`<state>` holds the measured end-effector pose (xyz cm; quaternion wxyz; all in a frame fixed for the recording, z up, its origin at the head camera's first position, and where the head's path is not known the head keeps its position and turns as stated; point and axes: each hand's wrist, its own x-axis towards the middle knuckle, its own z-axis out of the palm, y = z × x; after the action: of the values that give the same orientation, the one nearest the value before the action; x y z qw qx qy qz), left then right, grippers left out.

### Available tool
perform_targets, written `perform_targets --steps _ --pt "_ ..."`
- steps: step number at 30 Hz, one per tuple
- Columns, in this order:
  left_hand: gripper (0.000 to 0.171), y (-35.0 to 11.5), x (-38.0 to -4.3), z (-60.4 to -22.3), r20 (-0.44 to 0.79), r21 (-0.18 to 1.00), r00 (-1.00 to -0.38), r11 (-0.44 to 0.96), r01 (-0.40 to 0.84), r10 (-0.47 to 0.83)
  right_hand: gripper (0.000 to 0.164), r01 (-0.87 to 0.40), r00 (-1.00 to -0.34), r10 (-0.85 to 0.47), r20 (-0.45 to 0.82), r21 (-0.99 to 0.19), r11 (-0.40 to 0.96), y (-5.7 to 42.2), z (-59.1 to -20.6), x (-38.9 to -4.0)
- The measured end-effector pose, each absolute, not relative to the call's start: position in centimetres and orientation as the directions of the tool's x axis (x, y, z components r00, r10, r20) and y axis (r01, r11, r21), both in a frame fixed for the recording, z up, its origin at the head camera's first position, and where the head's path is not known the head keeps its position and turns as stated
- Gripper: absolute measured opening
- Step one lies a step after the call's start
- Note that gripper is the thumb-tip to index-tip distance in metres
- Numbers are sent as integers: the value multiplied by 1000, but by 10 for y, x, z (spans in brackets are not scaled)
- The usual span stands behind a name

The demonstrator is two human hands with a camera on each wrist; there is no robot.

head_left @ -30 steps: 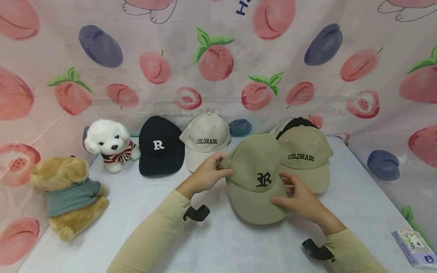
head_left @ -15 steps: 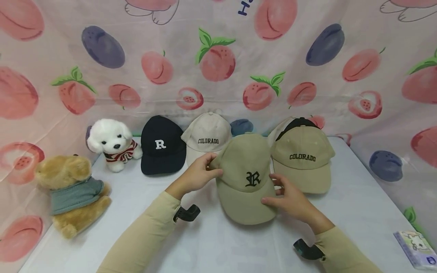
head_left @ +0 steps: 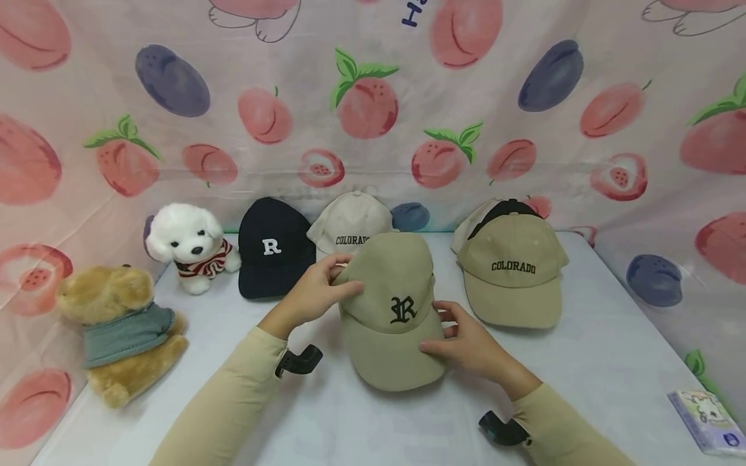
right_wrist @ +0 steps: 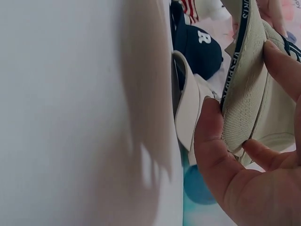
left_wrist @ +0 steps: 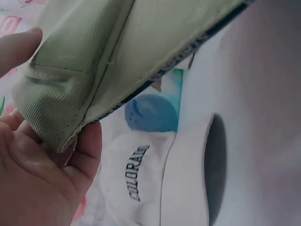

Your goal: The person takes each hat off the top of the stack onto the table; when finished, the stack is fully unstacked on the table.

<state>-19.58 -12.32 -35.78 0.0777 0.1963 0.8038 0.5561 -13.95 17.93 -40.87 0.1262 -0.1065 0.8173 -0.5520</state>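
Observation:
An olive-khaki baseball cap [head_left: 390, 356] with a black gothic R is held over the middle of the table, brim toward me. My left hand [head_left: 315, 285] grips its edge at the left side; in the left wrist view the fingers [left_wrist: 89, 150] curl under the fabric. On the other side my right hand [head_left: 472, 343] pinches the cap near its brim, thumb and fingers around the edge [right_wrist: 242, 94] in the right wrist view. Behind it, a cream COLORADO cap [head_left: 351, 217] is partly hidden.
A navy R cap [head_left: 274, 252] stands at back left beside a white plush dog [head_left: 183, 233]. A brown plush bear [head_left: 125, 336] lies at left. At back right a tan COLORADO cap [head_left: 513, 285] overlaps others. A small packet [head_left: 705, 421] lies at right.
Both hands have carried the olive-khaki cap leftward, away from the tan COLORADO cap and across the front of the cream one. The other caps and the plush toys stay put.

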Motion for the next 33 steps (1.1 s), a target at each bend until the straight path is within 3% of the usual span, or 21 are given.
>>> perform_targets --steps 16,25,33 --pt "48 -158 -187 -358 112 921 -924 312 235 367 75 -59 -941 -331 -67 -932 356 151 -413 -138" --pt "68 -176 -186 -357 122 918 -917 306 250 381 75 -82 -918 -395 -47 -949 304 137 -411 -136" --pt "70 -187 -184 -356 134 901 -919 340 269 372 74 -65 -906 -417 -66 -955 291 121 -412 -135"
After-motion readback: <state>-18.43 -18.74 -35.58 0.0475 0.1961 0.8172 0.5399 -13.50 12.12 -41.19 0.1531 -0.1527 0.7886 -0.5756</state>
